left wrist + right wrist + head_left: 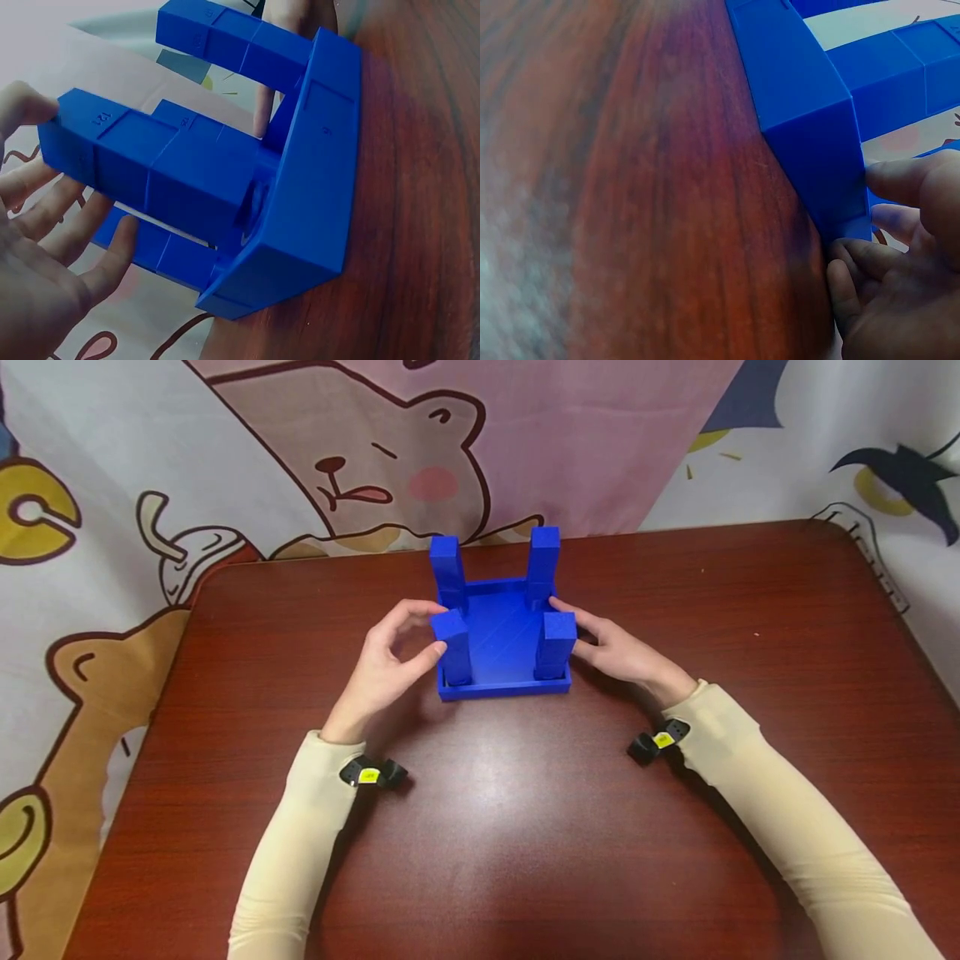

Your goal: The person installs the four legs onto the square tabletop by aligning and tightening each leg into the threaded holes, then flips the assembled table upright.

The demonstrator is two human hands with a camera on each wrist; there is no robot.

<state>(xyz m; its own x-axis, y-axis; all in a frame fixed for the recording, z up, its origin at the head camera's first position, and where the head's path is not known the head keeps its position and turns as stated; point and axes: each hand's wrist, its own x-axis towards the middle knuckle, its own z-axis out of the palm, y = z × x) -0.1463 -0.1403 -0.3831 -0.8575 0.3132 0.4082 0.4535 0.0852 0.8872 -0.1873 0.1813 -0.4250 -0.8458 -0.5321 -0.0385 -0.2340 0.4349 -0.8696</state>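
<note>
A square blue base (501, 635) with a low rim sits on the table, and a square blue post rises from each corner, like a small upturned table. My left hand (381, 667) pinches the near-left post (456, 656) close to its top; in the left wrist view the thumb lies on that post (112, 161), which is marked 121. At the base's right side, my right hand (621, 653) holds the outer edge beside the near-right post (555, 647). In the right wrist view the thumb touches the side wall (817, 165), and the lower fingers (866, 259) are curled near the tabletop.
The brown wooden table (495, 843) extends around the blue piece. Behind it hangs a cloth (570, 452) printed with cartoon animals, meeting the table's back edge. A small black camera (375, 774) is worn on the left wrist, another (658, 742) on the right.
</note>
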